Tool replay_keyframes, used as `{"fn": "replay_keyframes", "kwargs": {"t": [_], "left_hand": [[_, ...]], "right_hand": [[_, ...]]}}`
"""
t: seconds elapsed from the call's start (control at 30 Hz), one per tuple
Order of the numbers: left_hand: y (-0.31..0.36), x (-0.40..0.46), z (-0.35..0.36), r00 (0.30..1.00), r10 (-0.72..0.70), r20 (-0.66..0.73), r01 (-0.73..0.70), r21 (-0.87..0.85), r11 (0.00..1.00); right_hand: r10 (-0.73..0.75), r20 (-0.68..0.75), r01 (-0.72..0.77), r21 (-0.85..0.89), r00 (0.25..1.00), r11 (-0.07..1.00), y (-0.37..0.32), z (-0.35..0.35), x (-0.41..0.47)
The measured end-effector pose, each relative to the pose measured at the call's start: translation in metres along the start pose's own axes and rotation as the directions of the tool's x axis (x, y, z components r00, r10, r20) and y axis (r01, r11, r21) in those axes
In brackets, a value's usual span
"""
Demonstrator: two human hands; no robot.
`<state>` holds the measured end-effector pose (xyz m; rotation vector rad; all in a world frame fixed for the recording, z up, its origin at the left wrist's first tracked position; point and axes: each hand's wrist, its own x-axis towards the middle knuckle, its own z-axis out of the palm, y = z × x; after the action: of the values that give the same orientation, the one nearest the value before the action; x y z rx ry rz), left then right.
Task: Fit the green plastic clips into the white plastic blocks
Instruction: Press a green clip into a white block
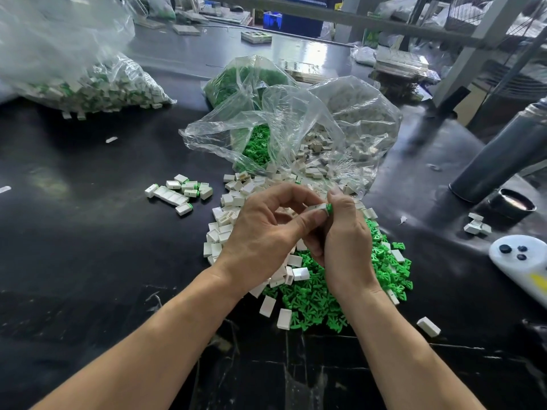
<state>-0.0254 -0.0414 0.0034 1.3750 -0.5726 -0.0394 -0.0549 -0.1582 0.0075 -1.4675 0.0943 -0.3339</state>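
My left hand (263, 232) pinches a white plastic block (316, 208) between thumb and fingers, above the piles. My right hand (344, 241) meets it from the right, its thumb pressing a green clip (328, 207) at the block's end. Under my hands lies a heap of loose green clips (313, 303) and a spread of loose white blocks (228, 220). A small group of blocks with green ends (180, 192) lies to the left on the black table.
An open clear bag (296, 137) behind the piles spills green clips and white blocks. A big bag of fitted blocks (97, 87) lies at the far left. A dark cylinder (500, 161), a black cup (515, 204) and a white controller (521, 261) sit at the right.
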Motion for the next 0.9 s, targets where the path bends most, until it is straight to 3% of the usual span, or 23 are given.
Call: {"fn": "replay_keyframes", "kwargs": {"t": [0.33, 0.9], "left_hand": [[0.001, 0.000, 0.002, 0.999, -0.028, -0.032, 0.031, 0.095, 0.995], [0.004, -0.002, 0.007, 0.996, -0.057, -0.068, 0.065, 0.117, 0.991]], "right_hand": [[-0.047, 0.034, 0.047, 0.006, 0.998, 0.999, -0.001, -0.001, 0.001], [-0.150, -0.102, 0.143, -0.077, 0.983, 0.987, 0.005, 0.007, 0.003]]}}
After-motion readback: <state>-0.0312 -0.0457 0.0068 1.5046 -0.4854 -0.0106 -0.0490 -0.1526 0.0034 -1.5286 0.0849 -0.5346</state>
